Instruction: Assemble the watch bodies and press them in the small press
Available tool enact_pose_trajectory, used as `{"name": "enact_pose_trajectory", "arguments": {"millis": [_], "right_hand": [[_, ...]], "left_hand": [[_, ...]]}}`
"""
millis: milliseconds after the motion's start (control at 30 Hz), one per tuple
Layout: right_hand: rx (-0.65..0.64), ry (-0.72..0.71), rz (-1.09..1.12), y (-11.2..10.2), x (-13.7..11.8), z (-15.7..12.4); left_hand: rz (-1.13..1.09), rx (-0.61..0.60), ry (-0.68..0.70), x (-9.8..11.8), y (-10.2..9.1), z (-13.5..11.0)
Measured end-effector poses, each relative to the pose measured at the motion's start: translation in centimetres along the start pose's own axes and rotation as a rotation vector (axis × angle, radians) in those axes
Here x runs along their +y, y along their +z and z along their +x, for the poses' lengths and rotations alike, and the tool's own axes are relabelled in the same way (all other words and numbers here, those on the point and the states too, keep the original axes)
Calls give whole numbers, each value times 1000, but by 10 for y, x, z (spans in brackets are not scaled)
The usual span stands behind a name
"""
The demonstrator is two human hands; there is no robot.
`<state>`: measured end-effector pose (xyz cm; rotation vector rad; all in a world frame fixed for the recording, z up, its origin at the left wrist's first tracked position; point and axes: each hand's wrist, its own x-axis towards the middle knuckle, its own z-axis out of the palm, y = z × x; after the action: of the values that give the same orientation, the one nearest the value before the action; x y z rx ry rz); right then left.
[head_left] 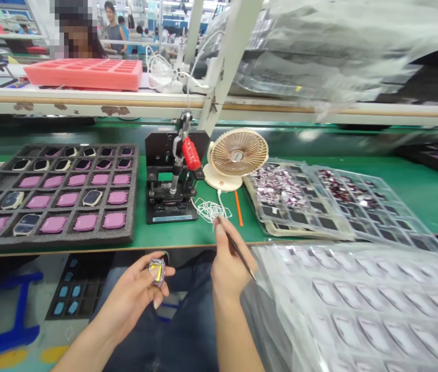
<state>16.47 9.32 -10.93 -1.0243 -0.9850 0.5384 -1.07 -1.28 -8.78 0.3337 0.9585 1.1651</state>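
Pinching, fingers (pixel 145 261) closed, my left hand (pixel 133 290) holds a small purple-rimmed rectangular case (pixel 159 269) above my lap (pixel 191 333), yellow face toward me, long axis pointing away. My right hand (pixel 230 266) grips a slim dark rod (pixel 237 250), slanting far-left to near-right. Beyond, a red-handled black metal press (pixel 157 194) stands on the green counter (pixel 168 235).

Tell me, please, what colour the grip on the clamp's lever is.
The grip is red, seen best in the head view.

I count one held case (pixel 160 272), one held tool (pixel 238 251), one fan (pixel 238 155), one press (pixel 173 191) and perhaps six blurred blue pieces (pixel 63 291).
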Motion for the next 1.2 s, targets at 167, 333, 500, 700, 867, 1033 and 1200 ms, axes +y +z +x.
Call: {"name": "enact_pose_trajectory", "arguments": {"millis": [167, 333, 500, 700, 867, 1033, 1200], "right_hand": [[-235, -202, -398, -1, 25, 56], [-294, -212, -483, -24, 14, 42], [-215, 16, -437, -36, -11, 31], [-192, 202, -328, -78, -79, 14], [-306, 188, -737, -132, -142, 28], [-429, 66, -1391, -147, -111, 155], [-469, 87, -1479, -136, -49, 246]], "left_hand": [[42, -43, -32, -7, -6, -2], [31, -39, -54, -11, -17, -2], [-34, -12, -96, -17, -22, 5], [-122, -83, -211, -28, -16, 18], [-154, -116, -254, -37, -8, 19], [-120, -158, -299, -48, -5, 12], [-132, -183, -297, -56, -26, -1]]}}
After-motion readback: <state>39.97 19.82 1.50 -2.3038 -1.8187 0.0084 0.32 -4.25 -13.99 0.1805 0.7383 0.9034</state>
